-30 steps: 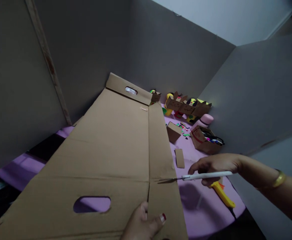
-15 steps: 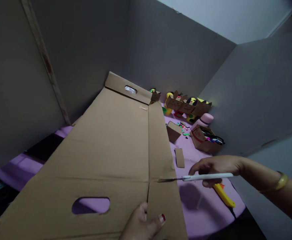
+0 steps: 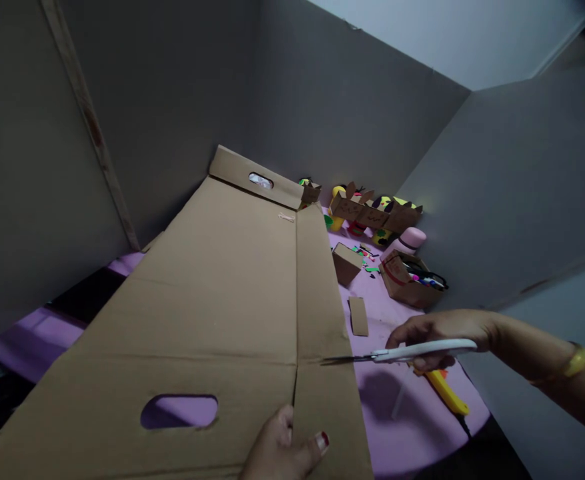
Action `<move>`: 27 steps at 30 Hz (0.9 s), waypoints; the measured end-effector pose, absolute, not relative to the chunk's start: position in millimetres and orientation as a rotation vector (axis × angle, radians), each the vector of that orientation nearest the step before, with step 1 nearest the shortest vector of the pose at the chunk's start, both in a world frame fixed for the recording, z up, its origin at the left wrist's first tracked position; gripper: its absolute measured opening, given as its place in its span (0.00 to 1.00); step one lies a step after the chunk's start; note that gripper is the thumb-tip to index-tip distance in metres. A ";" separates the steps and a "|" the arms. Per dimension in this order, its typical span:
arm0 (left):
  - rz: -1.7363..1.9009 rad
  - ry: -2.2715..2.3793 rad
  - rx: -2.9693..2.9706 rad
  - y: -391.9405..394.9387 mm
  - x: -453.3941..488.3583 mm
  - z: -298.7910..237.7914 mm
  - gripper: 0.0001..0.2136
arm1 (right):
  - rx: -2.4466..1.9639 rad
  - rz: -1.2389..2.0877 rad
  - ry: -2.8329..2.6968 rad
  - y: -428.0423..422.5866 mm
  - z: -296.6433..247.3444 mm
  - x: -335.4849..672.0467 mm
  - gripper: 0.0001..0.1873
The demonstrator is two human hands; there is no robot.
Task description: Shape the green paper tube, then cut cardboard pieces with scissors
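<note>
A large flattened cardboard box [image 3: 212, 300] lies across the purple table, with an oval handle hole near me. My left hand [image 3: 285, 450] grips its near edge, thumb on top beside a slit in the cardboard. My right hand [image 3: 437, 333] is closed on white-handled scissors [image 3: 407, 352]. Their blades reach into the right edge of the cardboard along a fold line.
A yellow utility knife [image 3: 447, 392] lies on the purple table [image 3: 397, 427] under my right hand. A small cardboard strip [image 3: 357, 316], small cardboard boxes [image 3: 407, 279], coloured paper scraps and a pink bottle [image 3: 411, 239] sit at the back right. Grey partition walls enclose the table.
My right hand and the scissors have shifted slightly to the right and tilted; the blade tips stay at the cardboard's right edge. My left hand keeps its grip.
</note>
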State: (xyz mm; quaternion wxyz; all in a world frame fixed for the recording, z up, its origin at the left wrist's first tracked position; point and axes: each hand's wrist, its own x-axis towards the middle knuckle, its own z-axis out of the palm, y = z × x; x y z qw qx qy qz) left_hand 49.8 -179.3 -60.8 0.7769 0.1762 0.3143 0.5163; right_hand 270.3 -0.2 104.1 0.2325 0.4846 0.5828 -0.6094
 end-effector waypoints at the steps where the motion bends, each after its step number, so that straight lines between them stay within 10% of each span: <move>1: 1.115 0.673 0.383 -179.3 49.5 -61.0 0.22 | 1.338 -1.679 1.596 0.1 103.5 270.9 0.27; 27: 1.109 0.617 0.466 -178.5 44.4 -59.3 0.19 | 1.324 -1.869 1.545 -11.0 82.7 264.9 0.26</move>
